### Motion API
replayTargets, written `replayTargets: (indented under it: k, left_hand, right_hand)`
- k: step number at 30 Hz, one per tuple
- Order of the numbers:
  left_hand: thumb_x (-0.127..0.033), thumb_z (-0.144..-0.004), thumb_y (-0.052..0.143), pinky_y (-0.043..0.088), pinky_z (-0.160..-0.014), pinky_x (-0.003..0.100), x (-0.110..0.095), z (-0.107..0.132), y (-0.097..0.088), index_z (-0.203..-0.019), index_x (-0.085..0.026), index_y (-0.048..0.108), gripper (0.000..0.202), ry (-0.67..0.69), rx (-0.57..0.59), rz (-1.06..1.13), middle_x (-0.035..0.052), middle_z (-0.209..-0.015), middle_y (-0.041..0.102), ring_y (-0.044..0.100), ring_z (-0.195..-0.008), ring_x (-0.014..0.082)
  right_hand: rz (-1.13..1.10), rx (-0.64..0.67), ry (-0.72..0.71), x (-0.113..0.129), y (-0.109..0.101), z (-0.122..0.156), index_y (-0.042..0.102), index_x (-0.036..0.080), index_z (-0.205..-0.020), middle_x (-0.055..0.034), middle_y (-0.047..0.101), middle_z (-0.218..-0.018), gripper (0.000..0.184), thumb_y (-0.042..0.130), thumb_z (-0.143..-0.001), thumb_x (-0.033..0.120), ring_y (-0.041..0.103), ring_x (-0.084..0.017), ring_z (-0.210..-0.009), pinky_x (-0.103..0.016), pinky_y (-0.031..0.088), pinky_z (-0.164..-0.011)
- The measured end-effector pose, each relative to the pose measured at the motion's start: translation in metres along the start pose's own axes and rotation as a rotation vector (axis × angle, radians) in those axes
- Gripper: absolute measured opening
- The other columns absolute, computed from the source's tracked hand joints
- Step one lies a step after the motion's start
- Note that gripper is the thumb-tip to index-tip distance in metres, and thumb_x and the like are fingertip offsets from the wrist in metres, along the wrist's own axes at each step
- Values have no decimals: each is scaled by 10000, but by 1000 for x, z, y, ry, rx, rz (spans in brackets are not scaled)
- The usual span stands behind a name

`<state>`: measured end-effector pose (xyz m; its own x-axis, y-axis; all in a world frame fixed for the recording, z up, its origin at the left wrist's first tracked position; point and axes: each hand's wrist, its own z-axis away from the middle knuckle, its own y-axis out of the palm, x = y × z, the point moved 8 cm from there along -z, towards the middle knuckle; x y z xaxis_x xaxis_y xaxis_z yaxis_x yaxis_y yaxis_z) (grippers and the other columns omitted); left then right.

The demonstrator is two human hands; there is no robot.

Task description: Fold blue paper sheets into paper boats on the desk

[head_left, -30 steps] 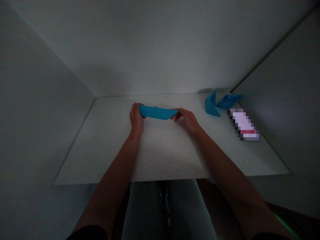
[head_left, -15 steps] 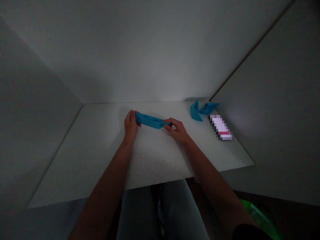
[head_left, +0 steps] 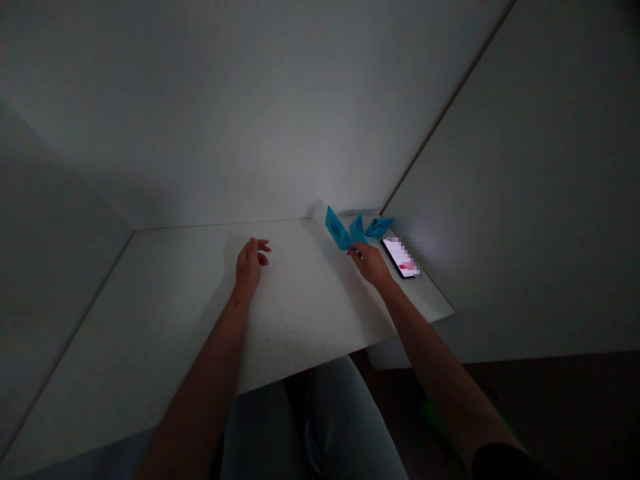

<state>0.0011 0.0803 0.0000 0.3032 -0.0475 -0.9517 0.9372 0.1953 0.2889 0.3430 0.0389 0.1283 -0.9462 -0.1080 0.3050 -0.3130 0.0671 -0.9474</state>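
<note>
Blue paper boat (head_left: 336, 229), one, near the back edge of the tabletop (head_left: 300, 293); long axis 11 to 5 o'clock, lower tip pinched in my right hand (head_left: 372, 261); my left hand (head_left: 249, 261), half-curled and holding nothing, has released the other end; two blue folded papers (head_left: 379, 227) just beside, at 3; tabletop stretching wide towards 8.

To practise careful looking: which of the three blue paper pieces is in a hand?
The leftmost piece, its lower end in the right hand; the middle piece and rightmost piece sit on the table to its right.
</note>
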Motion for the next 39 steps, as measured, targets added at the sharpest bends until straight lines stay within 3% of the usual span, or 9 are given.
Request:
replayTargets:
  k: [3,6,8,11,17,25,30,34,39]
  left_hand:
    - [-878,-910,527,430,-541,257,-1,1,1,-995,-160,744,755,3,12,-6,64,-842,697,552,-566,114]
    - [-879,-898,538,430,-543,258,-1,1,0,-982,-158,741,754,-4,-1,-12,60,-829,691,545,-569,116]
    - [-879,-891,546,434,-543,261,-1,1,1,-975,-157,740,752,-7,-3,-21,61,-829,690,543,-572,118]
    - [-856,-912,546,436,-550,260,-1,1,2,-988,-159,743,729,8,19,-34,63,-849,693,544,-587,119]
    - [-819,-936,550,442,-562,263,-2,3,3,-995,-166,731,680,43,41,-71,57,-851,692,546,-595,122]
    - [-712,-945,566,444,-587,272,-13,10,0,-994,-180,722,556,107,62,-134,39,-828,675,543,-618,135]
    - [-619,-887,622,462,-623,279,-11,17,-5,-1005,-185,712,458,72,47,-218,37,-850,695,577,-658,149]
    - [-621,-853,635,498,-683,312,-9,41,-1,-975,-199,706,445,51,131,-363,39,-851,718,614,-700,182]
    - [-637,-856,677,517,-754,350,-13,88,2,-976,-234,730,424,77,168,-498,50,-891,748,652,-772,219]
  right_hand:
    - [73,29,81,-16,-1,-8,734,183,-1349,-150,799,-1176,352,640,-1030,298,746,-301,-1028,-398,552,-942]
    - [92,-14,169,-29,-8,-8,610,163,-1501,-135,798,-1104,513,655,-1035,371,745,-296,-978,-388,556,-894]
    - [112,-83,242,-42,-16,-5,608,159,-1475,-125,780,-1063,489,625,-1050,400,734,-287,-945,-380,554,-860]
    - [143,-149,302,-63,-21,2,654,179,-1374,-153,729,-1189,415,627,-1034,416,706,-292,-1020,-386,557,-858]
    - [155,-159,366,-87,-1,17,682,183,-1325,-195,586,-1415,423,676,-981,428,660,-286,-1074,-409,555,-891]
    - [-48,-186,250,-62,6,32,710,204,-1140,-140,700,-1169,343,485,-1035,442,663,-266,-1017,-383,521,-905]
    - [-348,-283,331,-55,1,61,628,203,-1089,-95,741,-930,423,431,-997,567,669,-248,-814,-363,524,-787]
    - [-511,-292,397,-44,9,87,571,226,-1083,-65,735,-870,476,463,-931,664,618,-218,-654,-338,481,-652]
    - [-688,-263,399,-18,20,105,548,262,-993,46,560,-642,545,597,-830,780,528,-193,-578,-305,407,-572]
